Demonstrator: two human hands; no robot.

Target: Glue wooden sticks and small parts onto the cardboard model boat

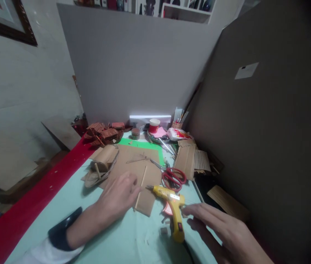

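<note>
My left hand (121,192) rests over the cardboard, its fingers curled and pressed together. Its fingertips are beside a thin wooden stick (142,179) lying on a cardboard strip (146,205); what they pinch, if anything, is hidden. A yellow hot glue gun (176,209) stands at the right, its nozzle pointing left toward the stick and its cord running down. My right hand (224,227) is just right of the glue gun's handle, fingers stretched and apart. Whether a fingertip touches the gun I cannot tell. Red-handled scissors (174,179) lie behind the gun.
A curved cardboard model (102,161) stands at the left, with reddish-brown pieces (106,132) behind it. A green mat (159,152) lies under a large cardboard sheet (128,154). Further back are a red cup (154,126) and a jar (135,134). Cardboard scraps (185,159) lie right.
</note>
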